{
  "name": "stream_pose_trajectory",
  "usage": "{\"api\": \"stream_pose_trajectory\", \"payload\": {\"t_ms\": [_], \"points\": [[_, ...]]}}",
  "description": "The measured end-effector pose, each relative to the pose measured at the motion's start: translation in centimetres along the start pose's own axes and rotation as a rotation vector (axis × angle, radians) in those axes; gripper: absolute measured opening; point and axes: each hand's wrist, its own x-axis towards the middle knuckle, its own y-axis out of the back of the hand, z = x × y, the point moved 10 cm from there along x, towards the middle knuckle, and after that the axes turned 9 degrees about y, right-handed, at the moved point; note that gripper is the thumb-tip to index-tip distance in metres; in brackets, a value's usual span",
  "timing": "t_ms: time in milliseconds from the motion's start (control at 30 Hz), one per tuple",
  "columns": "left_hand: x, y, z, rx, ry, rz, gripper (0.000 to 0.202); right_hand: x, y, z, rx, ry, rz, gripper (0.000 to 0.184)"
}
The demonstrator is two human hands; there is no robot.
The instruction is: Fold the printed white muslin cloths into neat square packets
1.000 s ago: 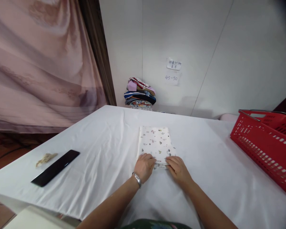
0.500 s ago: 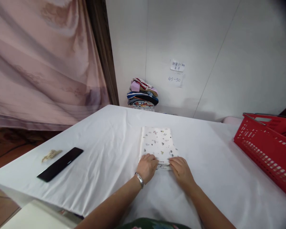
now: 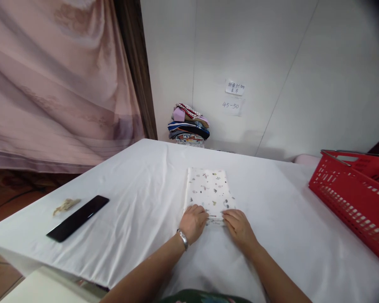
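A folded white cloth (image 3: 209,189) with small dark and coloured prints lies flat on the white-covered table (image 3: 139,202). My left hand (image 3: 194,221) grips its near left corner, fingers curled over the edge; a silver bracelet is on that wrist. At the near right corner, my right hand (image 3: 238,225) pinches the same edge, fingers together. Between the hands, a lower layer of the cloth shows just below the top edge. My fingertips and thumbs are partly hidden.
A red plastic basket (image 3: 350,198) stands on the table at the right. At the left lie a black flat panel (image 3: 78,218) and a crumpled beige scrap (image 3: 65,206). Beyond the far edge is a stack of folded fabrics (image 3: 189,126); a pink curtain (image 3: 60,84) hangs on the left.
Both hands stay on the cloth's near edge, having shifted very slightly left. The cloth keeps its folded shape and place.
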Motion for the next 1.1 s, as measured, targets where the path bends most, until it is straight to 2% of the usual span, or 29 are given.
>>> {"api": "stream_pose_trajectory", "payload": {"t_ms": [200,367,433,500,600,667,800,867,933,1033,1100], "points": [[0.0,1.2,0.3,-0.050,-0.003,0.010,0.024,0.2,0.4,-0.2,0.006,-0.014,0.014,0.022],[1.8,3.0,-0.8,-0.026,0.019,0.082,0.023,0.4,0.4,-0.1,0.005,-0.022,-0.006,0.021],[2.5,2.5,-1.8,0.031,0.033,0.086,0.023,0.4,0.4,-0.2,0.009,-0.020,-0.010,0.021],[2.6,1.3,-2.9,0.103,0.057,0.054,0.032,0.3,0.3,-0.2,0.017,-0.021,-0.013,0.021],[1.9,-0.6,-4.1,0.171,0.087,0.004,0.037,0.2,0.4,-0.1,0.072,-0.052,-0.018,0.021],[1.5,-1.1,-4.5,0.176,0.093,-0.019,0.038,0.3,0.3,0.5,0.160,-0.107,-0.036,0.020],[2.2,-1.3,-5.2,0.154,0.164,-0.143,0.037,0.8,0.8,4.0,0.363,-0.304,0.004,0.018],[3.2,-0.8,-5.0,0.154,0.180,-0.173,0.036,1.3,1.5,6.9,0.395,-0.431,0.076,0.018],[4.4,-0.5,-4.1,0.158,0.141,-0.157,0.039,1.6,1.4,10.2,0.416,-0.597,0.125,0.019],[5.3,-1.2,-2.3,0.174,0.010,-0.142,0.048,1.8,-0.5,14.7,0.505,-0.855,0.136,0.020],[5.1,-2.4,-1.7,0.195,-0.065,-0.161,0.050,2.3,-2.1,16.8,0.553,-0.945,0.130,0.022]]}}
